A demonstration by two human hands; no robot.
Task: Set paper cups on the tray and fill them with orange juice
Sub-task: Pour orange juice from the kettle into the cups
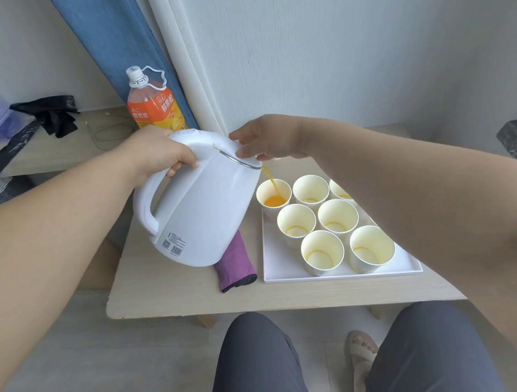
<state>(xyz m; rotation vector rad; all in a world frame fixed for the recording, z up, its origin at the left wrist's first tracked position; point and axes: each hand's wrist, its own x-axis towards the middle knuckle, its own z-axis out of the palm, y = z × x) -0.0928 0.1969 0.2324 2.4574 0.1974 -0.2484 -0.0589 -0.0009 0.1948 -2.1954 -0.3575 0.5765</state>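
- Seven paper cups (322, 250) are standing on the white tray (329, 274) (more may be hiding behind the right forearm), so the setting-out step is looking done.
- The left hand (157, 157) is curling its fingers round the top of the handle of the white jug (198, 205), which is tipping toward the tray.
- The right hand (268, 139) is resting its fingertips on the lid edge by the spout, steadying rather than gripping, as far as I can tell.
- A thin stream of orange juice (270, 182) is falling into the far-left cup (273, 193), which is showing a shallow orange pool.
- The other six are showing only a faint orange ring at the bottom, so I am judging the filling as barely begun.
- The juice bottle (154, 104) is standing capped behind the jug, and a purple cloth (233, 263) is lying on the table (181, 294) just beside the tray.
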